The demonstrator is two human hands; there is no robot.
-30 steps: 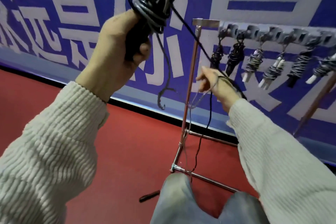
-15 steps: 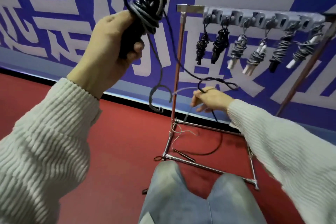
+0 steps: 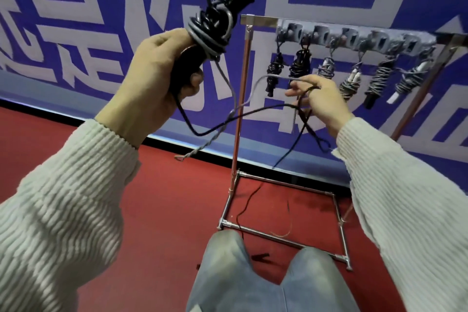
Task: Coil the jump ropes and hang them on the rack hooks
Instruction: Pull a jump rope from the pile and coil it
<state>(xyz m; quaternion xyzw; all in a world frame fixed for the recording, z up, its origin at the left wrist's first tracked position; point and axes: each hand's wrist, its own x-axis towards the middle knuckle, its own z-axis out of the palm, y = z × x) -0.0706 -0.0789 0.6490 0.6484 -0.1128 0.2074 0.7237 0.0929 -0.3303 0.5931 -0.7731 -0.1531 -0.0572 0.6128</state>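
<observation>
a: so, head view first, what step is this?

b: mid-coil, i'd judge. the left hand (image 3: 154, 78) is clenched round the black handles (image 3: 188, 66) held up high, with the jump rope (image 3: 210, 30) already wound in several turns near their top. the right hand (image 3: 321, 99) has its fingers hooked round the slack cord, out in front of the rack (image 3: 258, 19).

a: and next?

b: probably carrying that slack up and over the bundle for another turn. loose cord trails to the red floor (image 3: 157, 210), so more remains to wind.

a: room to move?

b: open air between the hands. the rack's upright pole (image 3: 241, 99) stands between them, farther back, and the hanging bundles (image 3: 301, 63) are just behind the right hand; cord could snag there. the hook strip (image 3: 354, 35) looks full, as far as i can tell.
</observation>
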